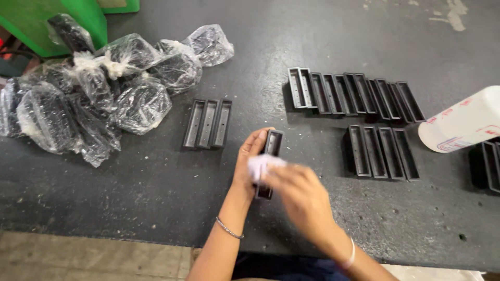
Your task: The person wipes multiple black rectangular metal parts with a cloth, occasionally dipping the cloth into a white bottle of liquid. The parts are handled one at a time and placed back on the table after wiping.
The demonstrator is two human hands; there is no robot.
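1. Head view is looking down on a dark bench with you working at its near edge.
2. Clear bags of black parts are lying heaped at the far left, partly against a green box.
3. Three black trays are lying side by side, open side up, just left of your hands.
4. A long row of trays is leaning one on another at the far right, and a shorter row of four is lying just in front of it.
5. A white bottle is lying on its side at the right edge, with more black trays just beyond it, cut off by the frame.
6. Nothing is lying between your hands and these rows; the nearest group is the three trays on the left.
7. Your left hand is holding one black tray by its long side, fingers curled round it, keeping it above the bench near the middle.
8. Your right hand is pinching a pale cloth and pressing it on the tray's lower half; this hand is blurred, so you cannot make out the finger positions.
9. The tray's upper end is sticking out above both hands, and its lower end is showing just under the cloth.
10. The bench top is looking scuffed and dusty, with white smears at the far right corner.
11. A pale floor is showing below the bench edge at the lower left.
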